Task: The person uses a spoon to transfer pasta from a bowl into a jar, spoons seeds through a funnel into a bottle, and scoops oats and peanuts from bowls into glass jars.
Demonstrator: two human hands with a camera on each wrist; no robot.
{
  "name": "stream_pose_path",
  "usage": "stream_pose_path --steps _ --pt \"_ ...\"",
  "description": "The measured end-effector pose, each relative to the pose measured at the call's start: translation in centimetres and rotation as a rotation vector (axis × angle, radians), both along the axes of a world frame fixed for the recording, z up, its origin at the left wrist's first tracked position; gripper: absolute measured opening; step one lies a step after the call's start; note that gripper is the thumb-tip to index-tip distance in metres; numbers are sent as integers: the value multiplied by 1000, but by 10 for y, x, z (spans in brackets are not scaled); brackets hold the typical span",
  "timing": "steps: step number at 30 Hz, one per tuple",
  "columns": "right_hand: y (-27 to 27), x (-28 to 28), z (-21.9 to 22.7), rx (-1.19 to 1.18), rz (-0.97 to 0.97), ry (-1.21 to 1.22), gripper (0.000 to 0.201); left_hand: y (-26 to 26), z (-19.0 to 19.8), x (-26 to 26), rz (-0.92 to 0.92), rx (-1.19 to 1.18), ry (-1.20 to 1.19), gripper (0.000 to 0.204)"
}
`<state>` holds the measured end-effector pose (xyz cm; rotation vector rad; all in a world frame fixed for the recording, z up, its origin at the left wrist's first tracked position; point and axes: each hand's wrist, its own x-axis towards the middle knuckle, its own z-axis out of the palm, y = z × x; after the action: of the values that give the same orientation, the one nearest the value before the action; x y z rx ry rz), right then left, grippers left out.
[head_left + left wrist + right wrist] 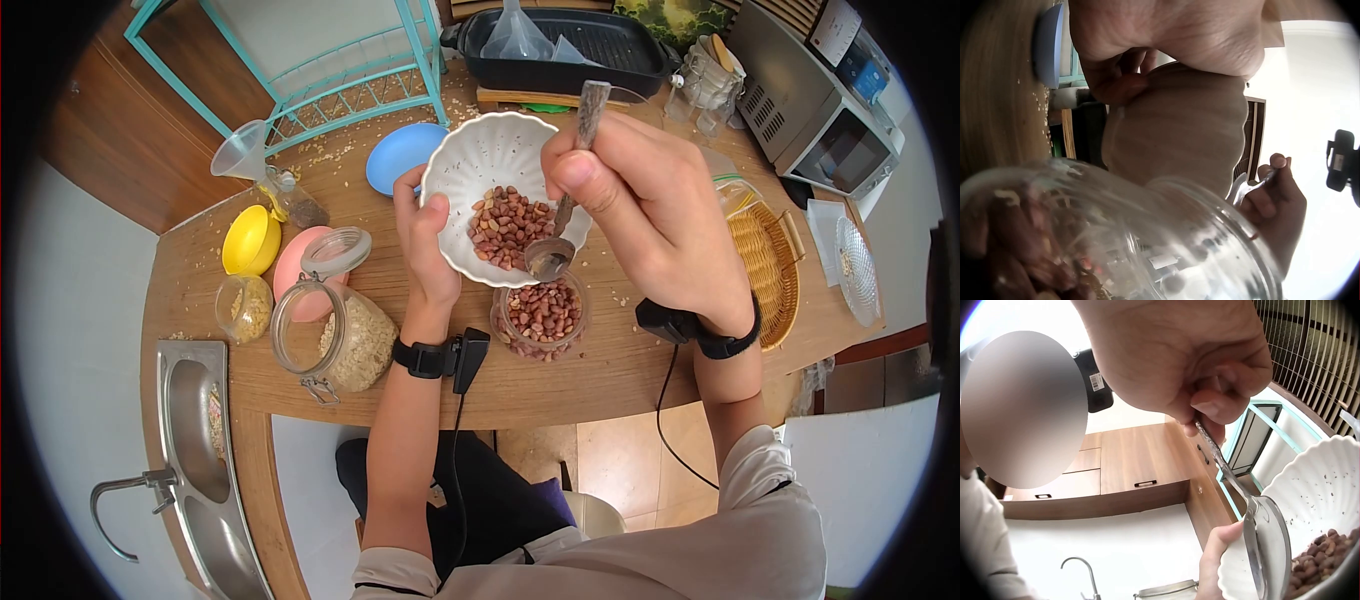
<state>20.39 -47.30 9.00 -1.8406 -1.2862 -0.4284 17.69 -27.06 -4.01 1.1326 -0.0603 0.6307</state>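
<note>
A white fluted bowl (pixel 465 165) holds reddish-brown peanuts (pixel 508 225), with dark specks on its inner wall. My left hand (pixel 428 240) grips the bowl by its left side, thumb at the rim. Pinched by its handle in my right hand (pixel 660 205), a metal spoon (pixel 550 258) hangs over the bowl's right part, its bowl end low. In the right wrist view the spoon (pixel 1266 544) looks empty. Just below the white bowl stands a clear round jar (pixel 540 350) of peanuts, close to the left wrist camera.
Left on the wooden table (pixel 430 395) are an open jar of oats (pixel 365 345), a pink dish (pixel 292 262), a yellow bowl (pixel 251 240) and a blue plate (pixel 402 158). A wicker basket (pixel 775 270) lies right; a black pan (pixel 500 72) and microwave (pixel 830 125) stand behind.
</note>
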Motion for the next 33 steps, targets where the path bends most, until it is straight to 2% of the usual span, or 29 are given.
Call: stream_pose_path --steps 4,6,10,12,23,25,29,31,33 --pt "1 -3 1 64 -13 11 26 -1 1 0 5 2 -3 55" --pt "0 -1 2 -7 -95 -38 22 -1 0 0 6 -2 -3 55" --pt "3 6 -5 -44 -100 -128 19 -2 -1 1 -21 -28 -20 57" --pt "7 7 -9 -1 -7 -106 17 0 -2 2 -22 -25 -21 57" --pt "4 -3 -6 -143 6 -45 16 2 -1 4 -53 -10 -54 57" --pt "3 -2 -6 -134 15 -44 16 0 3 3 -35 50 25 73" --pt "2 -4 -5 -110 18 -50 16 1 0 3 -33 49 18 72" --pt "3 -5 -4 -95 12 -50 16 3 -4 4 -34 -32 -32 58" --pt "1 -6 -3 -116 24 -48 16 3 -4 2 -35 -28 -20 59"
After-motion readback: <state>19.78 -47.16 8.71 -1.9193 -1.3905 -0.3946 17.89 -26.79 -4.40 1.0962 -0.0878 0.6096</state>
